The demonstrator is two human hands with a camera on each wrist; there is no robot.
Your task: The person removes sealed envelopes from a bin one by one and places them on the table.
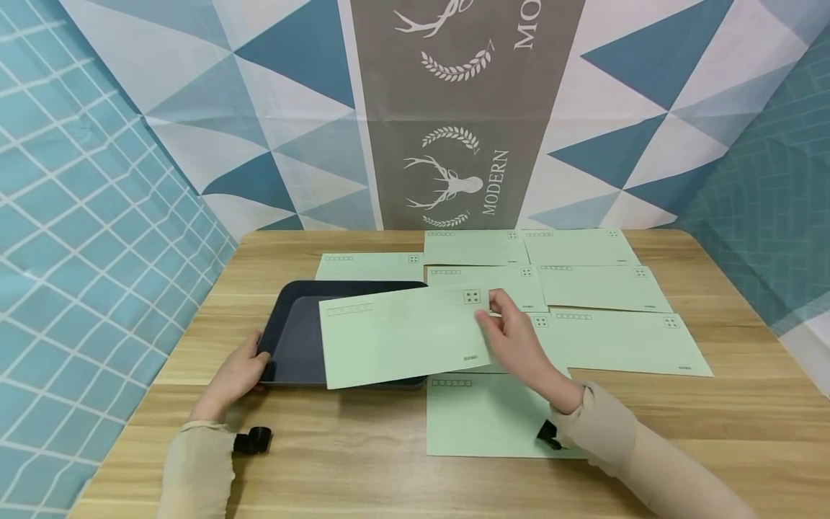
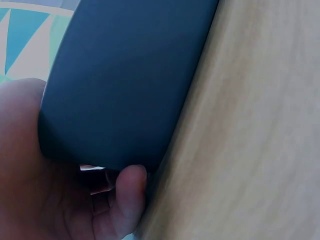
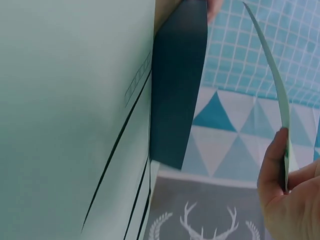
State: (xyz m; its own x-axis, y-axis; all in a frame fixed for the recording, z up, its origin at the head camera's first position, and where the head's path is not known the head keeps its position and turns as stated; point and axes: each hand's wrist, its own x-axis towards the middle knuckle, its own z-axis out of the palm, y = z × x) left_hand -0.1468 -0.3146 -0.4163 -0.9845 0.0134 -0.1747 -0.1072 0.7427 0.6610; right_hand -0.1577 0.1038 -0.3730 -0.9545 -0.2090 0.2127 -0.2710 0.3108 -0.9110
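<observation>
A pale green envelope [image 1: 402, 335], printed with small postcode boxes and a stamp square, is held above the right part of a dark tray [image 1: 295, 335]. My right hand [image 1: 519, 342] pinches its right edge between thumb and fingers; in the right wrist view the envelope [image 3: 277, 82] appears edge-on, slightly bowed. At the tray's near left corner, my left hand [image 1: 236, 371] grips the wall, thumb over the rim. The left wrist view has the tray wall [image 2: 120, 85] close up, with curled fingers [image 2: 131, 192] by its corner. The held envelope hides part of the tray's inside.
Several more green envelopes lie on the wooden table, among them one behind the tray [image 1: 369, 267], one at right [image 1: 629, 346] and one under my right forearm [image 1: 486, 422]. Patterned cloth [image 1: 311, 122] hangs beyond the far edge, with tile-print cloth [image 1: 78, 238] on the left.
</observation>
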